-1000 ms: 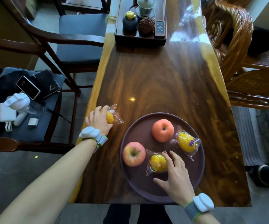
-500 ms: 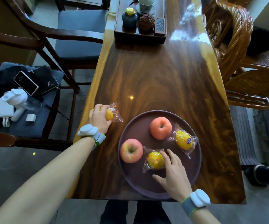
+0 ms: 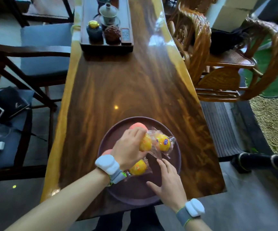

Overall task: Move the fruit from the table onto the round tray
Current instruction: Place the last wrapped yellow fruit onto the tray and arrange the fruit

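Observation:
The round dark purple tray (image 3: 174, 165) lies near the front edge of the wooden table (image 3: 135, 84). My left hand (image 3: 129, 147) is over the tray's middle, shut on a wrapped yellow orange (image 3: 145, 144). Right beside it lies a second wrapped orange with a blue sticker (image 3: 162, 142). A third wrapped orange (image 3: 138, 167) lies under my left wrist. Two reddish apples peek out behind my left hand, one at the far side (image 3: 137, 126), one at the tray's left (image 3: 106, 152). My right hand (image 3: 167, 180) rests flat on the tray's near right part, fingers apart, holding nothing.
A dark rectangular tea tray (image 3: 106, 42) with a lidded cup, a jar and a pinecone-like piece stands at the table's far end. Wooden chairs (image 3: 26, 60) line the left side, one seat holding a phone and a notebook. Rattan chairs (image 3: 218, 64) stand on the right.
My left hand lifted the wrapped orange from the table's left edge and carried it right, over the tray. My right hand let go of the near orange and drew back slightly.

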Motion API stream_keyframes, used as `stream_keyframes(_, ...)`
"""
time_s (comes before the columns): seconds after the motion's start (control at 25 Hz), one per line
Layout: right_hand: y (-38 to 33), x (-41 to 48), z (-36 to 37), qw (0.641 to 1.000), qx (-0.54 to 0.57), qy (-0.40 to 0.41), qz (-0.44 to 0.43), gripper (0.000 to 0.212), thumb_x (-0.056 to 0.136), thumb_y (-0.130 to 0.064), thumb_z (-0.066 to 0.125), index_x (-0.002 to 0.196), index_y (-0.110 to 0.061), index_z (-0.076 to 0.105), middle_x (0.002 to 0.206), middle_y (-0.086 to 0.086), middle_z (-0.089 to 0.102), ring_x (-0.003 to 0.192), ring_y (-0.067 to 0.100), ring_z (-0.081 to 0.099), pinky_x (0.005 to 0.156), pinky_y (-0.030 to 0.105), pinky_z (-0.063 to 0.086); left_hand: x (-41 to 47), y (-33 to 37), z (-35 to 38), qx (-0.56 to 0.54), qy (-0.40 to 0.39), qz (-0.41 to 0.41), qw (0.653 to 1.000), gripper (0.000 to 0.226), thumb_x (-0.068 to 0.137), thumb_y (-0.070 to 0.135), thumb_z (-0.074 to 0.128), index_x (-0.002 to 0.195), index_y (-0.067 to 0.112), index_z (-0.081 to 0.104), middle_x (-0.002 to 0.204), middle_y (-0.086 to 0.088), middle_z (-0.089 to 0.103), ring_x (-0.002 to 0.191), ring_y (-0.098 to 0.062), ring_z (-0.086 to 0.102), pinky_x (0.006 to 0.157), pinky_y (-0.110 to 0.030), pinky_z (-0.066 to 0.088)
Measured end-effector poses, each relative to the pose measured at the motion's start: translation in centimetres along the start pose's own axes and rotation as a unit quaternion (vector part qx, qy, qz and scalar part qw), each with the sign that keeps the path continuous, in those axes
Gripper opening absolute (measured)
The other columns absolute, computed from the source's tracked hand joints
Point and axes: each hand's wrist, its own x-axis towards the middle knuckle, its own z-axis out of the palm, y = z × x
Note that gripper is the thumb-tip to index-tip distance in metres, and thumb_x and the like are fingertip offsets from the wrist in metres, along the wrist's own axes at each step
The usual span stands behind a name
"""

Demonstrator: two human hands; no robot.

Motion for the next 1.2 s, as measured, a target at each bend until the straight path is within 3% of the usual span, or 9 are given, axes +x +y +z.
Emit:
stream_keyframes(0.24,2.7,-1.5,0.3,0.997,0.036,0.030,0.055,0.092,0.072,-0.070,0.056,0.148,-0.022,0.032,0.150,0.000,0.044,0.138,0.019,0.040,0.107,0.039,0.043,-0.1,2.6,6.2,0.019,-0.098,0.060,0.993,0.064,0.066,0.021,0.080,0.123,0.017,0.048,0.135,-0.013,0.050,0.103,-0.037,0.056,0.081,-0.045,0.055)
stream_keyframes(0.4,3.8,-1.8,0.6,0.996,0.032,0.029,0.077,0.086,0.074,-0.067,0.062,0.142,-0.017,0.041,0.143,0.004,0.051,0.131,0.023,0.047,0.103,0.039,0.045,0.2,2.3,8.4,0.064,-0.144,0.071,0.985,0.066,0.063,0.018,0.080,0.120,0.016,0.047,0.128,-0.014,0.052,0.097,-0.040,0.056,0.068,-0.050,0.056)
stream_keyframes(0.64,3.6,-1.1,0.7,0.989,0.080,0.032,0.117,0.078,0.078,-0.057,0.071,0.141,-0.019,0.042,0.134,0.002,0.058,0.119,0.023,0.056,0.095,0.040,0.052,-0.4,2.6,9.0,0.114,-0.164,0.082,0.976,0.058,0.063,0.023,0.079,0.115,0.017,0.055,0.122,-0.008,0.057,0.095,-0.035,0.056,0.058,-0.043,0.052)
stream_keyframes(0.76,3.3,-0.4,0.8,0.982,0.117,0.034,0.143,0.071,0.080,-0.050,0.073,0.139,-0.023,0.044,0.133,0.000,0.061,0.116,0.025,0.060,0.093,0.041,0.053,-1.1,2.7,9.5,0.133,-0.180,0.077,0.972,0.057,0.060,0.025,0.080,0.112,0.018,0.056,0.119,-0.006,0.058,0.091,-0.033,0.059,0.060,-0.042,0.050)
stream_keyframes(0.96,3.8,0.3,1.5,0.980,0.115,0.036,0.159,0.051,0.083,-0.047,0.071,0.125,-0.025,0.051,0.114,0.003,0.071,0.099,0.027,0.067,0.082,0.044,0.057,-1.3,2.6,10.3,0.144,-0.189,0.073,0.969,0.051,0.069,0.027,0.074,0.116,0.018,0.055,0.122,-0.006,0.058,0.099,-0.032,0.059,0.069,-0.046,0.050)
stream_keyframes(1.2,4.1,1.3,1.3,0.982,0.092,0.017,0.164,0.043,0.084,-0.044,0.070,0.118,-0.021,0.055,0.107,0.005,0.073,0.095,0.032,0.067,0.078,0.042,0.054,-2.0,2.6,10.4,0.124,-0.199,0.063,0.970,0.078,0.062,0.038,0.085,0.131,0.021,0.053,0.132,-0.004,0.059,0.116,-0.031,0.058,0.079,-0.042,0.053)
